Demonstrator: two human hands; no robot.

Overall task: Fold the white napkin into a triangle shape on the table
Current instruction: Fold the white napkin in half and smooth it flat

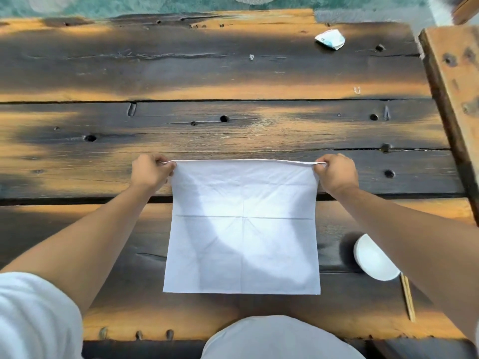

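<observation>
Left hand [151, 172] is pinching the far-left corner of one white napkin [242, 229], fingers curled tight. The creased square cloth is lying unfolded on the dark plank counter [207, 73]. Right hand [337, 173] is pinching the far-right corner. One white bowl [373, 259] and two wooden chopsticks [408, 297] are sitting right.

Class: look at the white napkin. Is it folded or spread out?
Spread out. The white napkin shows as one full square with only old crease lines, its far corners pinched by the left hand and right hand.
</observation>
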